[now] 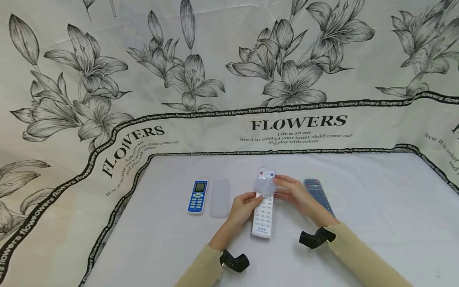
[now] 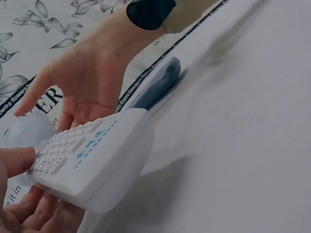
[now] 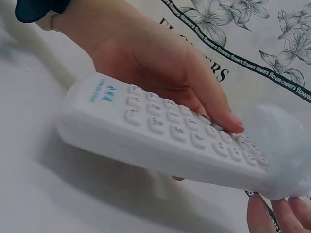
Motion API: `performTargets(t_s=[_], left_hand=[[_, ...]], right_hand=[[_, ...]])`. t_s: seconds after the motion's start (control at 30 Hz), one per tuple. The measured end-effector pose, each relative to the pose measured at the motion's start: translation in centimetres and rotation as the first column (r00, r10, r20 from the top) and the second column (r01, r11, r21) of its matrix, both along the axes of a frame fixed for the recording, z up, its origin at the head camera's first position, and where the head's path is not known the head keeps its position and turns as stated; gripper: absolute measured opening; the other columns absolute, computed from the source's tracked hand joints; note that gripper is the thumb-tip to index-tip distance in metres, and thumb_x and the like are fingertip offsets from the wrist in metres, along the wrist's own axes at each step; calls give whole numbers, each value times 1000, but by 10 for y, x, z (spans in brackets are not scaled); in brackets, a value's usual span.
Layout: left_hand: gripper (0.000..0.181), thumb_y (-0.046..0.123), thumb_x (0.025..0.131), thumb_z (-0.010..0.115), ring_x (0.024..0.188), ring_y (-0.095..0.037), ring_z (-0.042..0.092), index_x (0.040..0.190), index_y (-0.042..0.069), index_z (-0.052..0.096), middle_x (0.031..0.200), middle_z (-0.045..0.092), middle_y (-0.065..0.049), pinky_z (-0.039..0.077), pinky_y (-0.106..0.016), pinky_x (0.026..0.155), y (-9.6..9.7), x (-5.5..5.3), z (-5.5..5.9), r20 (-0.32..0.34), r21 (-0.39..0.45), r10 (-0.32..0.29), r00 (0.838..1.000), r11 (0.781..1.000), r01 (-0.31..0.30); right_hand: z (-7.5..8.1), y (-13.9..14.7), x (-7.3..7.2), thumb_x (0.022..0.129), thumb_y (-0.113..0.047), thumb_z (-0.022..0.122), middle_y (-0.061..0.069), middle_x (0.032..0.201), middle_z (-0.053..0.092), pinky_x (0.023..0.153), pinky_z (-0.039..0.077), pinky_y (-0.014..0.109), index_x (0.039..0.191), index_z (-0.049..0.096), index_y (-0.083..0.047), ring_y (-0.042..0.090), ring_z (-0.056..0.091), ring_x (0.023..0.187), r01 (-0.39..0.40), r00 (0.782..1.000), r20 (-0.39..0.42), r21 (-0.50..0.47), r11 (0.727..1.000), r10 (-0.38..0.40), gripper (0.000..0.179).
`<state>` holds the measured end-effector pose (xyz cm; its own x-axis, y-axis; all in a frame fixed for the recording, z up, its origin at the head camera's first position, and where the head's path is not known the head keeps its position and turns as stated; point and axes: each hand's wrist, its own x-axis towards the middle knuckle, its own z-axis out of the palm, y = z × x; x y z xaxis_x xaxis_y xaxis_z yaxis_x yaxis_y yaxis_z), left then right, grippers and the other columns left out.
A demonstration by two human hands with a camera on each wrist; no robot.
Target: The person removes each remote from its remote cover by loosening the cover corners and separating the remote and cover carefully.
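The white remote control [image 1: 263, 211] is held just above the surface [image 1: 143, 247], its top end inside a translucent sleeve [image 1: 265, 186] that bulges outward below the two coloured buttons; it looks like light, rigid plastic, best held by its long sides or bare lower half, where the smooth casing could slide a little in a loose grip. The sleeve seems thin and pliable, likely to cling and wrinkle, so its loose rim is the sensible place to take hold, with gentle pulling to avoid a tear. The left hand [image 1: 241, 210] comes in from the lower left and pinches the remote, thumb across the keypad near the sleeve's rim and the other fingers curled beneath. The right hand [image 1: 299, 197] reaches in from the right, wrist angled inward, its fingers pinching the sleeve near the far end; the right-wrist view shows fingertips against the sleeve's underside, though part of that grip is hidden. Both forearms slant inward, meeting at the remote, which lies tilted with its keys facing up.
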<state>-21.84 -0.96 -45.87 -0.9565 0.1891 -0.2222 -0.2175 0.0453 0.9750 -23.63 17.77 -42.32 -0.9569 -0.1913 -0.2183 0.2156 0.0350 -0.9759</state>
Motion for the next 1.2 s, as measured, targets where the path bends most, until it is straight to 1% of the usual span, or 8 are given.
performTargets(t_s=[0.1,0.33,0.4,0.57,0.77,0.93,1.03,1.2], left_hand=[[38,24,90,66,72,-5,61,119,0,62,98,72,-9,49,-17,59,0,1,0,-19,-15,-18,1000,1000,18],[42,23,91,65,82,-9,66,122,-5,59,106,71,-17,53,-20,69,0,4,1,-77,-4,-34,996,999,33],[41,22,91,65,84,-10,66,121,-6,60,106,71,-18,54,-20,72,0,4,2,-91,-11,-40,995,999,39],[40,22,90,67,83,-10,66,119,-5,62,104,71,-17,54,-20,72,0,5,0,-95,-1,-30,995,1000,30],[36,19,83,73,76,-9,68,111,-3,68,97,74,-16,54,-19,66,-1,4,2,-113,16,29,993,1000,-27],[32,16,82,74,77,-11,69,107,-4,69,96,73,-17,56,-21,68,1,5,3,-130,7,45,990,999,-44],[31,16,82,73,76,-10,68,107,-4,69,96,73,-16,56,-21,68,3,4,2,-137,-11,52,989,999,-54],[33,20,84,72,76,-7,66,108,-3,69,96,74,-13,55,-20,68,4,4,0,-154,-52,37,987,998,-46]], right_hand=[[3,2,-8,100,-36,45,26,148,33,87,52,23,148,22,7,4,59,95,-21,1000,12,26,999,21,69],[9,2,-30,97,-44,48,24,146,38,87,50,25,145,34,4,22,55,114,-61,998,27,225,972,57,69],[10,2,-35,96,-44,51,22,145,42,87,48,24,142,40,3,22,52,117,-61,998,22,269,961,57,67],[11,0,-44,94,-39,56,19,135,53,86,47,25,134,52,3,16,53,108,-62,998,15,334,940,60,58],[16,-3,-50,92,-35,59,17,138,47,94,45,30,137,47,5,22,49,118,-72,995,89,292,954,48,61],[16,0,-53,93,-31,58,0,107,57,79,47,20,135,44,5,10,53,93,-104,983,165,168,980,76,57],[15,4,-55,95,-30,56,-6,97,58,76,49,19,135,45,6,7,55,88,-145,976,176,94,985,126,55],[14,6,-58,96,-30,57,-9,97,63,80,50,20,136,47,6,7,58,91,-171,977,142,85,982,158,55]])
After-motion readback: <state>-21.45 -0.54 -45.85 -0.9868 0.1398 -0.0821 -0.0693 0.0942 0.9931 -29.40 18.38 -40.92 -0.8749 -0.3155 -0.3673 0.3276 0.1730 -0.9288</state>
